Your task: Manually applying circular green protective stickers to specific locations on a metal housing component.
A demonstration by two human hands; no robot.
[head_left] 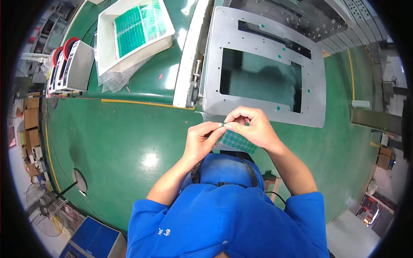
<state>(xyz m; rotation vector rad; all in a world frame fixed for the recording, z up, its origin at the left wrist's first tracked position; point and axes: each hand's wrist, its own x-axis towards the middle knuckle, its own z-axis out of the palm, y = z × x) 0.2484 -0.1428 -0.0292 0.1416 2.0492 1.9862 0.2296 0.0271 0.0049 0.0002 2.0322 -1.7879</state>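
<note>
My left hand (200,138) and my right hand (254,129) meet just in front of my body, both closed in a pinch. Thumbs and fingertips come together at a tiny green and whitish bit, too small to make out fully. Below them hangs a sheet of green round stickers (237,142), its upper part covered by the right hand. Right beyond my hands lies a grey metal panel (266,105) with a large dark window (258,79) and a narrower slot (275,39). Several green dots (278,108) sit on the panel.
A white bin (129,64) of green sheets stands on plastic film on the green-topped table (148,88), far left. Beside it are white boxy devices (73,66) with red rings. A speckled metal piece (292,17) lies beyond the panel. A fan (45,210) stands at lower left.
</note>
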